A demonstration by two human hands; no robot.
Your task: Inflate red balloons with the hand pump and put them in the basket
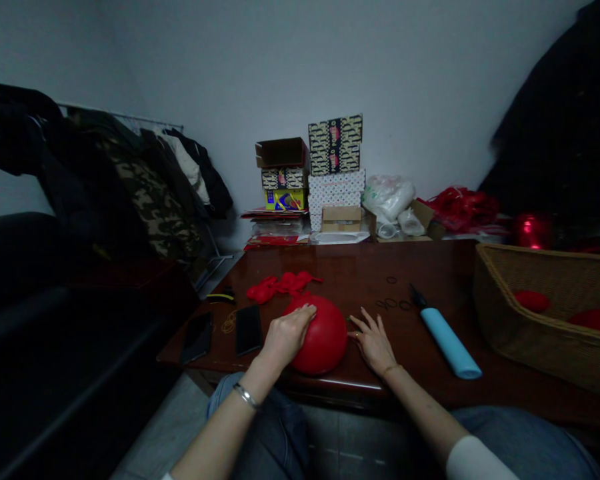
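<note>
My left hand (289, 330) lies over the upper left side of a red balloon (325, 340), fingers laid along its skin rather than clenched around it; the balloon sits between my two hands, close to the near edge of the dark wooden table (365, 263); my right hand (375, 343) is released and spread just beside the balloon's right flank, and I cannot tell whether a fingertip touches it; the balloon's neck is not plain to see, so I cannot say if it is tied; an untied neck could let the air slip out; with so light a thing this near the edge, a slackening left palm could let it roll toward my knees; too hard a press, or a nail or the ring (357, 335) on my right hand catching the stretched skin, could burst it; limp red balloons (285, 285) lie just behind it, and a careless sweep of my wrist could scatter them; to my right, the black bands (387, 304) and the blue pump (451, 343) lie within an elbow's brush, beside a wicker basket (500, 357) with red balloons inside.
</note>
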